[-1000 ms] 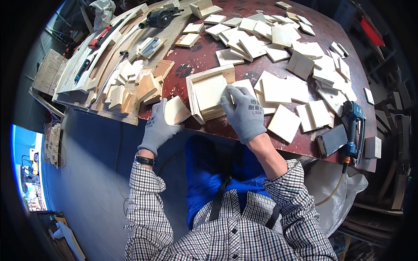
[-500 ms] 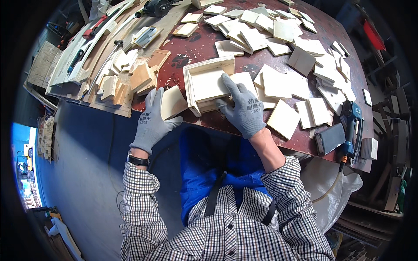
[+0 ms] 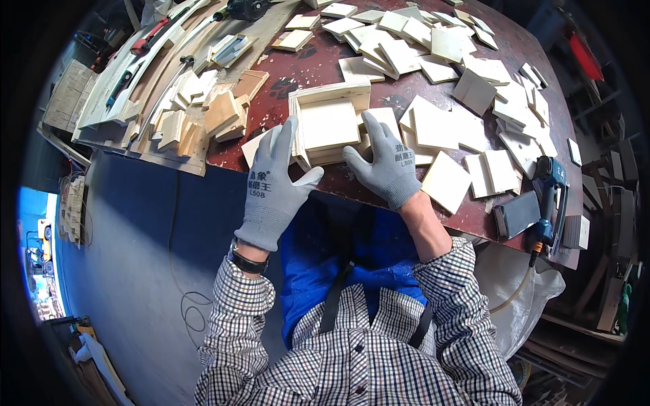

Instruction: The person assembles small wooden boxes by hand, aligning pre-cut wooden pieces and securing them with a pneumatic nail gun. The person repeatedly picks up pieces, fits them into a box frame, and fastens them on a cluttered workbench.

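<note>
A shallow wooden frame [image 3: 365, 93] with raised sides lies near the table's front edge, a pale square board [image 3: 328, 124] inside it. My left hand [image 3: 272, 183], gloved in grey, lies along the frame's left side, fingers stretched and thumb spread away. On the other side is my right hand [image 3: 384, 162], also gloved, with index finger and thumb apart at the frame's right end. Whether the fingertips press on the wood is hard to see. Partly hidden behind my left hand lies a loose wooden piece [image 3: 252, 147]. Another pale board [image 3: 382, 118] sits just beyond my right fingers.
Many loose square boards [image 3: 437, 125] cover the dark red table [image 3: 271, 81]. At the right edge stand an air nailer [image 3: 547, 196] with a hose and a dark block [image 3: 516, 215]. Wood offcuts [image 3: 223, 115] and tools lie on the bench at left.
My left hand has moved right, off the loose piece and against the frame's left side. My right hand has drawn back from the board's top to the frame's right end.
</note>
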### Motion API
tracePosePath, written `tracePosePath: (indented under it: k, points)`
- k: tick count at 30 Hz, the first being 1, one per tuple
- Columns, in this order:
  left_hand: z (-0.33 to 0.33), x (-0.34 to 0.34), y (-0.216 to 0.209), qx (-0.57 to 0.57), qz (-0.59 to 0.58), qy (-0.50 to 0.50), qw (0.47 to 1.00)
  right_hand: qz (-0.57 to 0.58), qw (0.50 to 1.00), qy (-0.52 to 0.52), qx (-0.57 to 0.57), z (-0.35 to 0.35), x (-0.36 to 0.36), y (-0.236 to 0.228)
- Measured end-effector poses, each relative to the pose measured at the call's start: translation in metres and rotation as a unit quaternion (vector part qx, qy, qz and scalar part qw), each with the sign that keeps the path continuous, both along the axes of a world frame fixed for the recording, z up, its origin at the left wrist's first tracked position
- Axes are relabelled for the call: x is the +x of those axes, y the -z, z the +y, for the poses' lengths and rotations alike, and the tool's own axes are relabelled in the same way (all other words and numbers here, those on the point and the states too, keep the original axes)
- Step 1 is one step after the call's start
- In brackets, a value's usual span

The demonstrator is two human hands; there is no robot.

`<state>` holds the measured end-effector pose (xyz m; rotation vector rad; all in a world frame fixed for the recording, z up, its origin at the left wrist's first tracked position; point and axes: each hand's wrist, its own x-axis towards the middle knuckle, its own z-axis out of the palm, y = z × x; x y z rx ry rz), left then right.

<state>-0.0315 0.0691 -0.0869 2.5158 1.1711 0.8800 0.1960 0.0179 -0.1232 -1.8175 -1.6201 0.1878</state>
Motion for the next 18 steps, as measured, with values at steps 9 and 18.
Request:
tracePosePath:
  k: [9,18]
  points:
    - [0.017,0.03,-0.001,-0.045,0.026,-0.005,0.999,0.014,0.999,-0.005,0.04,-0.001,-0.002,0.002]
    - [0.022,0.035,0.004,-0.013,0.018,-0.025,0.999,0.022,0.999,-0.021,-0.011,-0.003,0.001,-0.015]
